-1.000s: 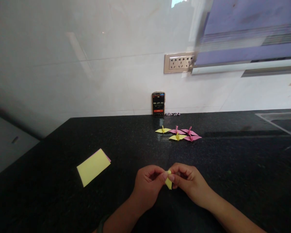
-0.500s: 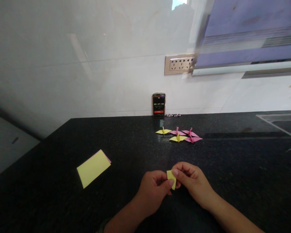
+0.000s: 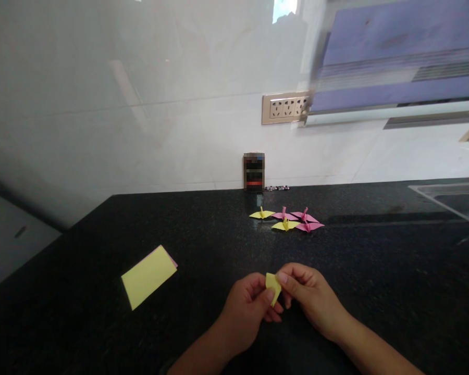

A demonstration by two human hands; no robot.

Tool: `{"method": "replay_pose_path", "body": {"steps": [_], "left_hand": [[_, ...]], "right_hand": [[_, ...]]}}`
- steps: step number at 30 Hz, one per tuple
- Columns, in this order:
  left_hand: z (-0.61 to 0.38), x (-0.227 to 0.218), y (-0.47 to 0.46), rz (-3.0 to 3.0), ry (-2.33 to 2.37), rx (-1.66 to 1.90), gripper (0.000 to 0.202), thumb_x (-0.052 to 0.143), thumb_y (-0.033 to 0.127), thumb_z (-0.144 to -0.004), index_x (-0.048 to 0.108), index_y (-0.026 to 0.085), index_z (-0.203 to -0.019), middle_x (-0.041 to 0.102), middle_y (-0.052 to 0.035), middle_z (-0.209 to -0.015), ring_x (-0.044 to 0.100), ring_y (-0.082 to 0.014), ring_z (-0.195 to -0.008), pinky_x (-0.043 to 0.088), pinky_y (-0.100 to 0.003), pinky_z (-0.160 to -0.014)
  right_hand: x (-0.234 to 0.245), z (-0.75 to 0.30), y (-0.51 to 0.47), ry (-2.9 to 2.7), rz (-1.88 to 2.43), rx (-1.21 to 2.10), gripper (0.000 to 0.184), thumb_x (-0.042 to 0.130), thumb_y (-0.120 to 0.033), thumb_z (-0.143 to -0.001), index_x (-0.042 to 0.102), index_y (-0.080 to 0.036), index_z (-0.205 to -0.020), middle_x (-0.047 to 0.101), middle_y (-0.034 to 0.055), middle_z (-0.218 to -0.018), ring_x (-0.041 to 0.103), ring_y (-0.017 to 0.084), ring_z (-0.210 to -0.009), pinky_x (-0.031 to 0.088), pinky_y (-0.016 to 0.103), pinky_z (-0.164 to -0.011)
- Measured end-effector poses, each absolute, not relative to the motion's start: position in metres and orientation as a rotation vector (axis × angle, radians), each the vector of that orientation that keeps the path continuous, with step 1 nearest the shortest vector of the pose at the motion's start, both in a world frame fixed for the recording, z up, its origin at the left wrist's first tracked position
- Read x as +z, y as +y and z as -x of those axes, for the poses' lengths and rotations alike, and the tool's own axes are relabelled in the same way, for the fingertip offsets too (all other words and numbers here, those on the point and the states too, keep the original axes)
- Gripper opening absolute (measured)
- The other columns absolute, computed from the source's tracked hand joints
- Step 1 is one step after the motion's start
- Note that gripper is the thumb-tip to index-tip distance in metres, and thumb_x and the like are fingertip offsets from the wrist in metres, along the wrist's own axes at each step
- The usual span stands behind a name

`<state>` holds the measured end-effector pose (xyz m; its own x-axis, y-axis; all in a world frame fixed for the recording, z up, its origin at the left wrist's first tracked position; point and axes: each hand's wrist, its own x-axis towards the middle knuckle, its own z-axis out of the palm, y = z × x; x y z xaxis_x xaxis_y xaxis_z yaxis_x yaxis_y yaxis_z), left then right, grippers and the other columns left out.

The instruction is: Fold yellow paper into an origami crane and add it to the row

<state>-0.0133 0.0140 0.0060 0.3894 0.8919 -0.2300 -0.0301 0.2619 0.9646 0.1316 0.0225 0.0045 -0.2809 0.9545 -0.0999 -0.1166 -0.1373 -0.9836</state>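
Observation:
A small folded piece of yellow paper (image 3: 272, 284) is held up between my two hands, over the dark countertop. My left hand (image 3: 247, 307) pinches its lower left part, thumb in front and the other fingers curled behind. At its upper right edge, the thumb and forefinger of my right hand (image 3: 311, 294) close on the paper. Beyond my hands stand yellow paper cranes (image 3: 285, 225) and pink paper cranes (image 3: 307, 226), grouped in two rows with wings spread.
To the left lies a stack of yellow paper sheets (image 3: 149, 277) with a pink edge showing beneath. A phone (image 3: 254, 172), its screen blurred, leans on the wall beside a beaded strap (image 3: 277, 188). A sink edge (image 3: 445, 205) is at right, a socket panel (image 3: 285, 107) above.
The folded paper has tilted and shifted slightly left in my hands. My left fingers below it have spread a little. The whole view has moved slightly.

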Motion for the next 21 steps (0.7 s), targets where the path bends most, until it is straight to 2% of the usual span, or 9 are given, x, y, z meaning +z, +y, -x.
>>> {"method": "replay_pose_path", "body": {"steps": [3,8,14,21], "left_hand": [[0.0124,0.0079,0.0158,-1.095,1.003,0.783,0.019,0.050,0.031,-0.074,0.052,0.012,-0.071,0.051,0.0016,-0.052,0.043,-0.0065,-0.041,0.032,-0.019,-0.043],[0.0121,0.0061,0.0160,-1.043,0.956,0.818,0.030,0.043,0.038,-0.078,0.049,0.012,-0.062,0.045,0.0026,-0.049,0.038,-0.0058,-0.041,0.030,-0.019,-0.043],[0.0125,0.0038,0.0153,-0.875,0.837,0.777,0.036,0.037,0.043,-0.079,0.046,0.013,-0.062,0.041,0.0036,-0.046,0.036,-0.0060,-0.038,0.028,-0.019,-0.039],[0.0149,0.0050,0.0148,-0.885,0.809,0.735,0.035,0.039,0.044,-0.078,0.046,0.013,-0.062,0.040,0.0039,-0.046,0.036,-0.0057,-0.038,0.029,-0.019,-0.039]], "right_hand": [[0.0029,-0.1327,0.0214,-1.294,1.056,1.567,0.023,0.056,-0.036,-0.073,0.054,-0.014,-0.067,0.049,-0.0037,-0.052,0.041,0.007,-0.044,0.031,0.019,-0.043],[0.0056,-0.1345,0.0178,-1.396,1.089,1.389,0.025,0.056,-0.033,-0.073,0.053,-0.014,-0.058,0.047,-0.0030,-0.054,0.041,0.007,-0.047,0.032,0.020,-0.045],[0.0096,-0.1333,0.0174,-1.466,1.006,1.403,0.017,0.052,-0.029,-0.076,0.058,-0.014,-0.071,0.053,0.0003,-0.065,0.045,0.008,-0.052,0.037,0.021,-0.049],[0.0081,-0.1329,0.0185,-1.461,1.021,1.413,0.016,0.054,-0.030,-0.075,0.058,-0.015,-0.072,0.053,0.0005,-0.066,0.045,0.009,-0.053,0.038,0.021,-0.050]]}}
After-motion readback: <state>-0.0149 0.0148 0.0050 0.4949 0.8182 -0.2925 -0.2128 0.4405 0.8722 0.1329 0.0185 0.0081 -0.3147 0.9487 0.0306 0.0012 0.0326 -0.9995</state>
